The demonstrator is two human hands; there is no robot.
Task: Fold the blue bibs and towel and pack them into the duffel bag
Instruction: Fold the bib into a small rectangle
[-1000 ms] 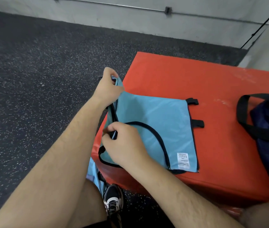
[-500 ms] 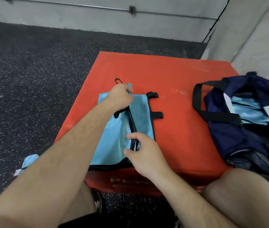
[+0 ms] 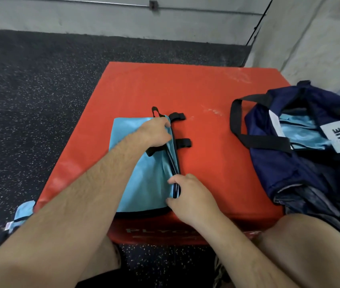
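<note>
Both hands are pinching the folded blue bib (image 3: 142,177) on the red box (image 3: 206,154): left hand (image 3: 156,132) gripping its far edge, right hand (image 3: 190,196) its near edge. Duffel bag (image 3: 302,163) is sitting open just beside it

A light blue bib (image 3: 140,179) with black trim lies flat at the centre of the frame on the near half of the red box (image 3: 217,163), folded lengthwise. Two short black tabs stick out from its right edge, and a thin black loop from its top. The left hand (image 3: 156,132) grips its upper right edge and the right hand (image 3: 192,196) pinches the trim lower down. At the right of the frame stands the navy duffel bag (image 3: 289,163), open, with black handles, a white label and light blue fabric (image 3: 302,129) inside. Another blue piece (image 3: 22,213) lies on the floor at lower left.
</note>
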